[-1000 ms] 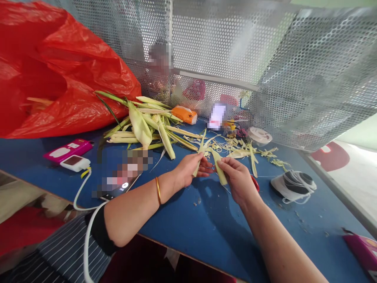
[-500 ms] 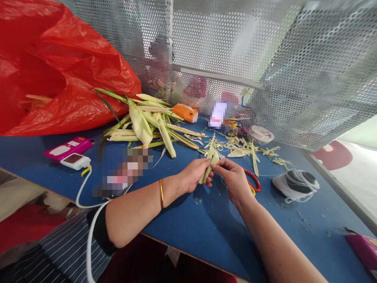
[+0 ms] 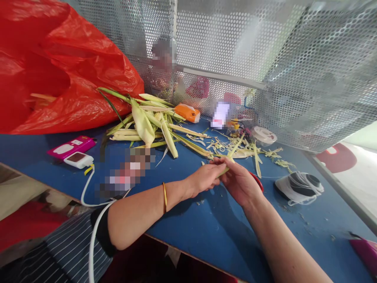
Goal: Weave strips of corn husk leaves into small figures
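Observation:
My left hand (image 3: pixel 204 179) and my right hand (image 3: pixel 240 181) meet over the blue table (image 3: pixel 188 220), fingers closed together on a thin pale green leaf strip (image 3: pixel 235 147) that sticks out up and to the right. A gold bangle (image 3: pixel 165 196) sits on my left wrist. A pile of long green and yellow leaves (image 3: pixel 147 124) lies behind my left hand. Cut leaf scraps (image 3: pixel 235 147) are scattered just beyond both hands. Red-handled scissors (image 3: pixel 259 181) lie partly hidden under my right hand.
A big red plastic bag (image 3: pixel 59 70) fills the far left. A pink device (image 3: pixel 72 144) and a white one with a cable (image 3: pixel 79 159) lie at left. An orange tool (image 3: pixel 188 113), a white round box (image 3: pixel 263 135) and a thread spool (image 3: pixel 300 182) stand near the perforated metal screen (image 3: pixel 265 59).
The two hands came together. The strip, split in a V a second ago, is now folded shut and held low, pointing up to the right. The view shifted slightly.

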`<state>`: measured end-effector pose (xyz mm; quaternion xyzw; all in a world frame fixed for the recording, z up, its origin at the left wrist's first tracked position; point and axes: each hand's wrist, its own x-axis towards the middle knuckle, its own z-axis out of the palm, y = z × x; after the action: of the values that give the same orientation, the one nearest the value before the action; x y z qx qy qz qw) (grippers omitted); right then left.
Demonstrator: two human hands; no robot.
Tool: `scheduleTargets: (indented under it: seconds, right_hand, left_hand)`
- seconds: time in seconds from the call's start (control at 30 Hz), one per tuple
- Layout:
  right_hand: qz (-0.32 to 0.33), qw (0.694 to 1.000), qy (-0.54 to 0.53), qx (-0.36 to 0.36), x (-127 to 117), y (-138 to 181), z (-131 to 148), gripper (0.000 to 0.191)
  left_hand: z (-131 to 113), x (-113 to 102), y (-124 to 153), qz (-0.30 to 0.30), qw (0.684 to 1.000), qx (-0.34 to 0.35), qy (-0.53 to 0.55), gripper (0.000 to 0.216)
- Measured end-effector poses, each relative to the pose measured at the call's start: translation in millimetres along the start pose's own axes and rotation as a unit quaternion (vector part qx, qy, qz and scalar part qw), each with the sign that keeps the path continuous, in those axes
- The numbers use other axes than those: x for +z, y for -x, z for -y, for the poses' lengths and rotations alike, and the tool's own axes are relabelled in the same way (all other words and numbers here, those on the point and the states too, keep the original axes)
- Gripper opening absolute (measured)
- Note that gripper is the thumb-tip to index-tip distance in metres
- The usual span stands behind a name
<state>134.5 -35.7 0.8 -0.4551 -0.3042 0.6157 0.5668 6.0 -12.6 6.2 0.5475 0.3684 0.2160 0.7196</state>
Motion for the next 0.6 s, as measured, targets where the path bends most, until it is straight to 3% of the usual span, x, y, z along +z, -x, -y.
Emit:
scheduleTargets:
  seconds: [0.13,0.37,0.6]
  right_hand:
    - [-0.023,0.998,-0.049,-0.041,-7.0,-4.4,-0.1,0.016]
    - [-0.073,0.984,-0.138,-0.083,-16.3,-9.2,15.1,0.011]
    - [-0.099,0.977,-0.169,-0.080,-31.4,-14.3,28.9,0.020]
  left_hand:
    - [0.8,-1.8,0.6,0.003,0.999,0.049,-0.020,0.042]
    - [7.2,-4.6,1.4,0.074,0.996,-0.001,-0.058,0.032]
    - [7.7,-10.7,-2.6,0.011,0.989,0.032,-0.146,0.037]
